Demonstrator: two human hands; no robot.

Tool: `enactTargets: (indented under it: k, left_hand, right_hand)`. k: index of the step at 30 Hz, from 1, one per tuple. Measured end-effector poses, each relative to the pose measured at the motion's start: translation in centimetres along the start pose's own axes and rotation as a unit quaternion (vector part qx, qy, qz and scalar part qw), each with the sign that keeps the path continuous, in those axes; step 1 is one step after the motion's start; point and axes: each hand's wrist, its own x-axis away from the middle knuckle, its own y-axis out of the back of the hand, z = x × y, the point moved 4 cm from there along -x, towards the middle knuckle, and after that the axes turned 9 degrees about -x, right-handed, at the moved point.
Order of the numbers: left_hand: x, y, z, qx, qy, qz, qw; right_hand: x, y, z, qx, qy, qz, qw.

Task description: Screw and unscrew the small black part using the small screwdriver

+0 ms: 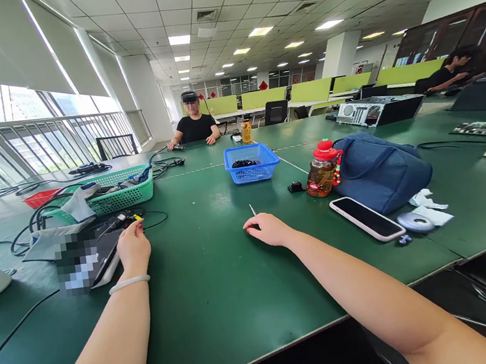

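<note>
My left hand (pixel 133 248) rests on the green table (pixel 222 292) beside a dark flat device (pixel 100 254). Its fingers are curled at a small yellow-tipped part (pixel 137 218) by black cables; what they grip is hidden. My right hand (pixel 267 228) lies on the table with fingers pinched on a thin white stick (pixel 252 210) that points up and away. A white bracelet sits on my left wrist.
A blue basket (pixel 252 163) holding dark parts stands ahead, a green basket (pixel 105 195) with cables at left. A phone (pixel 366 218), a red-capped bottle (pixel 322 169) and a blue bag (pixel 380 173) lie at right. Another person (pixel 194 125) sits across the table.
</note>
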Motion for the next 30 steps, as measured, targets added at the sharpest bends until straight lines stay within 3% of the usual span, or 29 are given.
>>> enactTargets:
  k: [7, 13, 17, 20, 24, 30]
  left_hand:
    - [-0.2, -0.1, 2.2, 0.138, 0.126, -0.040, 0.982]
    - [-0.2, -0.4, 2.5, 0.101, 0.120, -0.037, 0.987]
    - [-0.2, -1.2, 2.9, 0.136, 0.146, 0.019, 0.980]
    - [-0.4, -1.6, 2.8, 0.116, 0.125, 0.056, 0.984]
    - [-0.6, -1.5, 2.5, 0.075, 0.080, 0.040, 0.993]
    - [-0.5, -0.8, 2.7, 0.104, 0.107, -0.007, 0.989]
  right_hand:
    - [0.0, 0.0, -0.1, -0.003, -0.020, 0.007, 1.000]
    - [0.1, -0.1, -0.1, -0.014, -0.020, 0.008, 1.000]
    - [0.0, 0.0, -0.1, -0.009, -0.017, 0.006, 1.000]
    - [0.0, 0.0, -0.1, -0.003, -0.013, 0.008, 1.000]
    - [0.0, 0.0, -0.2, -0.001, -0.016, 0.007, 1.000]
    - [0.0, 0.0, 0.0, 0.001, -0.020, 0.010, 1.000]
